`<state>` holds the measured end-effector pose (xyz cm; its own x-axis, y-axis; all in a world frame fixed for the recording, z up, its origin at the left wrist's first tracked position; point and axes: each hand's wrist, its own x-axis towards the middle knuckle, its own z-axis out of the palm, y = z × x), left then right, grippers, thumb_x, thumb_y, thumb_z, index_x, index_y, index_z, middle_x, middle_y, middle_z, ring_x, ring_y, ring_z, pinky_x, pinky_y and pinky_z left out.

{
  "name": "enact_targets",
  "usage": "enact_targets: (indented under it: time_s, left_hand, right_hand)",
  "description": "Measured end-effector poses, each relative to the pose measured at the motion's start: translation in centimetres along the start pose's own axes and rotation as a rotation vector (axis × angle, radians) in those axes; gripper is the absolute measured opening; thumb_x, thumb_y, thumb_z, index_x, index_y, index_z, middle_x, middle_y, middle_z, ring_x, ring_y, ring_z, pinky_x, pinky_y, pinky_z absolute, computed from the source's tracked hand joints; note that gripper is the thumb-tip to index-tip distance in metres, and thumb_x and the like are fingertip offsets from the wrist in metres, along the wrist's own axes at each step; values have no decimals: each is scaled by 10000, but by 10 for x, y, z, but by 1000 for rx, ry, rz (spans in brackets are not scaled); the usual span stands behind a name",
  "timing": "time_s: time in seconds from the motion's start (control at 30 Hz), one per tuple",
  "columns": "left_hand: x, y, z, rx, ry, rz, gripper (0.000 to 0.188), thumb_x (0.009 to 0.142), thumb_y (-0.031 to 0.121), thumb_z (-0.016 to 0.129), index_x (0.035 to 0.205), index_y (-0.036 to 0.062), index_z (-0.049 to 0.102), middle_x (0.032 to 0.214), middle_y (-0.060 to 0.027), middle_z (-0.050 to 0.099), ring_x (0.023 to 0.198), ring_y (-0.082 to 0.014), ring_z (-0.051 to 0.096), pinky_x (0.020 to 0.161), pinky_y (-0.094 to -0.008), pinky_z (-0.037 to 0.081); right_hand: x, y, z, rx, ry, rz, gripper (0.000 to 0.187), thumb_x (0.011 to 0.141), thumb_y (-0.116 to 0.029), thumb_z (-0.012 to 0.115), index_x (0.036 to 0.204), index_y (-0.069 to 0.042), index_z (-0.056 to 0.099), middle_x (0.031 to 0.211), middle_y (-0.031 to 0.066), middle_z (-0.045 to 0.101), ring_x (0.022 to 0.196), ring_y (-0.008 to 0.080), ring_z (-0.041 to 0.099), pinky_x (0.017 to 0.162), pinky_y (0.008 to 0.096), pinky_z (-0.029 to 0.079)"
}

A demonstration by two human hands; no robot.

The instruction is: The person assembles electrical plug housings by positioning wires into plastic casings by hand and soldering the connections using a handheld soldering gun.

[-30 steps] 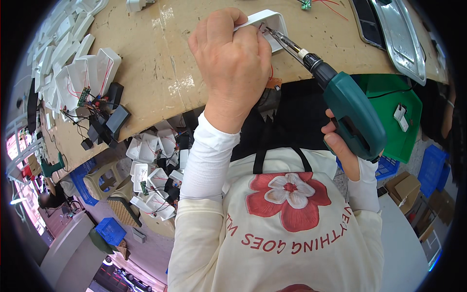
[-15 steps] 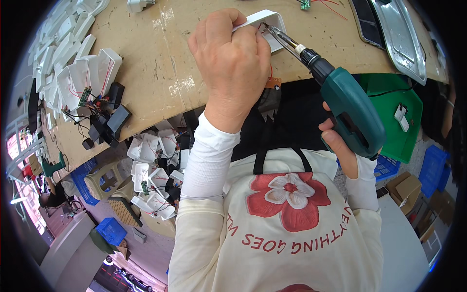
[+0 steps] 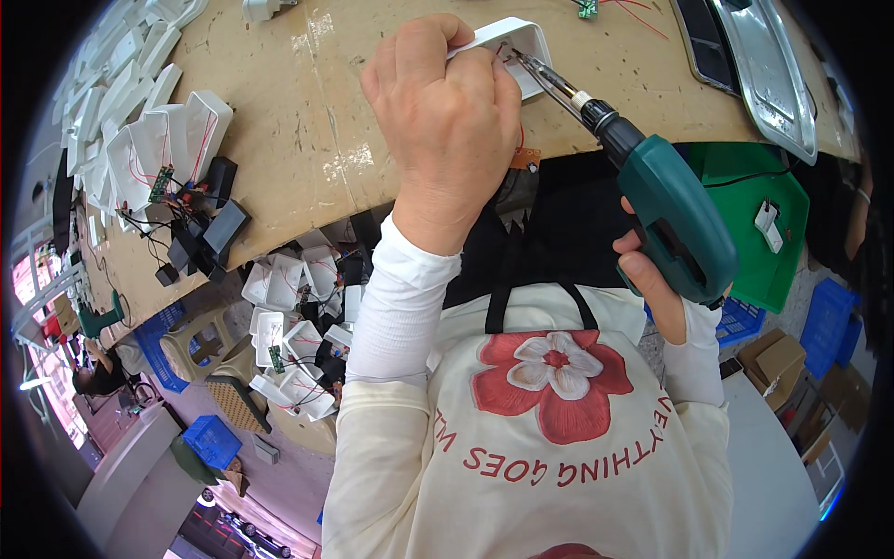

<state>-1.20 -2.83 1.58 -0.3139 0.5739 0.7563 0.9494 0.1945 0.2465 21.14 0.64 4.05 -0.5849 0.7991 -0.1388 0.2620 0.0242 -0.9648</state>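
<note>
Pinching the white casing, the left hand risks burns if the right hand's firmly gripped soldering gun slips.

The left hand covers one end of a white plastic box; the dark green pistol-shaped tool hides much of the right hand. What the slim metal tip touches is too small to tell. The top edge crops a silver metal tray.

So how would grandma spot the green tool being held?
Find the tan table, where the left hand holds a white case. Below right of it, the right hand grips the dark green tool. Its metal tip is at the case, unlike the other green tool far left.
</note>
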Motion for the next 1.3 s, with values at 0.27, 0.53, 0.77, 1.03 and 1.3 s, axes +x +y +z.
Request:
enact_targets:
  time_s: [0.27, 0.53, 0.77, 1.03, 1.3]
  left_hand:
    - [2, 0, 5, 6, 5, -8, 36, 644, 51, 628, 658, 22, 647, 824, -58, 543, 776, -219, 510, 719, -331, 381]
    - [-9, -8, 5, -159, 60, -80, 66, 623, 44, 606, 632, 5, 553, 876, -119, 535, 805, -283, 497, 708, -399, 367]
    - [-29, -7, -51, -417, 345, -444, 62, 666, -29, 638, 714, -13, 602, 883, -98, 522, 828, -232, 504, 724, -311, 410]
    - [6, -98, -161, -439, 803, -681, 83, 768, -28, 556, 820, -63, 611, 975, -74, 496, 922, -149, 503, 785, -294, 432]
    - [24, -232, -197, 109, 277, -599, 259, 748, 220, 654, 831, -25, 676, 1077, -175, 510, 944, -252, 533, 836, -311, 417]
  right_hand:
    - [-11, -4, -17, 4, -100, 13, 532, 740, -98, 665, 1229, -24, 470, 1144, 123, 563, 804, 142, 591, 709, 276, 484]
    - [-18, 0, -16, 54, -21, -55, 543, 749, -135, 647, 1230, 16, 445, 1123, 143, 564, 762, 137, 581, 708, 275, 479]
    - [-15, -9, -13, 80, -6, -238, 492, 771, -127, 620, 1200, 41, 447, 1097, 173, 566, 749, 134, 581, 698, 262, 473]
    - [-11, -11, -15, 83, -39, -215, 478, 780, -117, 616, 1211, 7, 451, 1120, 154, 555, 771, 129, 575, 704, 251, 468]
    - [-7, -10, -22, 92, -64, -225, 486, 789, -134, 617, 1224, -2, 444, 1131, 147, 550, 774, 118, 579, 709, 236, 463]
